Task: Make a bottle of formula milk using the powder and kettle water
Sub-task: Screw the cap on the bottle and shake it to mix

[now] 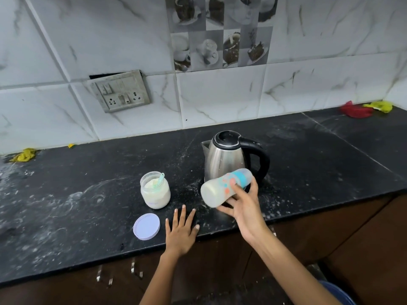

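My right hand [244, 205] grips a baby bottle [217, 191] tipped almost on its side, base toward me, blue cap end pointing back right; cloudy white milk fills it. Just behind it stands a steel kettle [224, 155] with a black lid and handle, lid closed. To the left sits an open glass jar of white powder [155, 191] with a pale green scoop standing in it. The jar's lilac lid [146, 226] lies flat near the counter's front edge. My left hand [181, 232] rests flat on the counter beside that lid, fingers spread, holding nothing.
The black stone counter [77, 201] is dusted with white powder. A switch and socket plate [120, 91] hangs on the tiled wall. Yellow scraps [24, 154] lie at the back left, red and yellow cloths [365, 108] at the back right. Dark cabinet doors run below.
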The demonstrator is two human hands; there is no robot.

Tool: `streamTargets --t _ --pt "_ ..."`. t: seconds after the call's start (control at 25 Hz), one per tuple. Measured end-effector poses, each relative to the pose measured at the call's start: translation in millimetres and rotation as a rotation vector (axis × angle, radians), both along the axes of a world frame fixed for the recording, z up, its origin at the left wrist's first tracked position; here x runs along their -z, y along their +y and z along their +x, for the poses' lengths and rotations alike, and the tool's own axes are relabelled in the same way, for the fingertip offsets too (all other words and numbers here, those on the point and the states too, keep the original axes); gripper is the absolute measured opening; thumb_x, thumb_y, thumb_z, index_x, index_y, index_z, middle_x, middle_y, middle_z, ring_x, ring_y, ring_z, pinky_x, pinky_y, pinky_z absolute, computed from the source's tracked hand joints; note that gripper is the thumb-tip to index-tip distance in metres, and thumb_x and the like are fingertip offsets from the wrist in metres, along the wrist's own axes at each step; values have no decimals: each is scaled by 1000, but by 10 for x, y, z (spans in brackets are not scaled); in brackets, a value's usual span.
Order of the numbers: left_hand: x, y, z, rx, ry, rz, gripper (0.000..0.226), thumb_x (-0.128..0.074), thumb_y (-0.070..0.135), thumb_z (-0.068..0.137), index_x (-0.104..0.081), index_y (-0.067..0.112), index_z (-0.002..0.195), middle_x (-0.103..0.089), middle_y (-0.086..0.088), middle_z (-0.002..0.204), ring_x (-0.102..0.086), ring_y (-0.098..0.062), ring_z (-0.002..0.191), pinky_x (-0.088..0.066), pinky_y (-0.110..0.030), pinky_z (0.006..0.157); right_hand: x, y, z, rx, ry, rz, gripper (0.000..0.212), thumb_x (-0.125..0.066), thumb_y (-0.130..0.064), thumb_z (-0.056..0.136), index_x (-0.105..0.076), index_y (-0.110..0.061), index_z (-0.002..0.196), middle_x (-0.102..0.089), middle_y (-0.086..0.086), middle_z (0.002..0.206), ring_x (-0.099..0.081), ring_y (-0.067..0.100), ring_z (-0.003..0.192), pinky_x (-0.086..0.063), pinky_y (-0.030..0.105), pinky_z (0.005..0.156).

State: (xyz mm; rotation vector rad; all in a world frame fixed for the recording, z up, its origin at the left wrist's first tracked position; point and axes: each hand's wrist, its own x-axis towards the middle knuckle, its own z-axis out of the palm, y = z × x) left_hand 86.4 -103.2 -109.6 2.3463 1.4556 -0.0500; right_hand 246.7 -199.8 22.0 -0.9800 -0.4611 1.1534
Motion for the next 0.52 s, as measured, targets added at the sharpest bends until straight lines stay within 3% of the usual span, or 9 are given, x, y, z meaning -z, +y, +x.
streamTargets --t 0.12,0.28,0.4,0.52 --pt "-10 -9 -30 7 46 -1 60 -26 43 100 4 29 150 15 2 160 19 -20 146 11 -49 116 34 -32 -85 -203 -197 -42 76 -68 -9 84 -30 -45 139 -62 13 124 -69 28 105 -58 56 72" --pt "-29 -7 -7 1 -3 0 57 -24 46 100 1 34 150 15 3 159 18 -20 146 11 -49 116 46 32 -68 -15 -34 10 69 -64 -14 87 -30 -39 141 -60 11 128 -68 29 107 -59 54 71" --pt "5 -7 -27 12 68 5 65 -30 47 98 7 33 149 18 4 159 19 -21 146 10 -48 116 75 -25 -127 -241 -258 -56 79 -68 -8 84 -28 -46 141 -63 10 123 -69 27 105 -58 56 73" --pt "8 6 -12 3 8 0 59 -24 48 100 3 34 150 16 4 159 19 -20 146 11 -48 116 67 43 -67 -45 -82 9 71 -66 -12 83 -33 -38 140 -63 8 123 -67 31 107 -58 57 74"
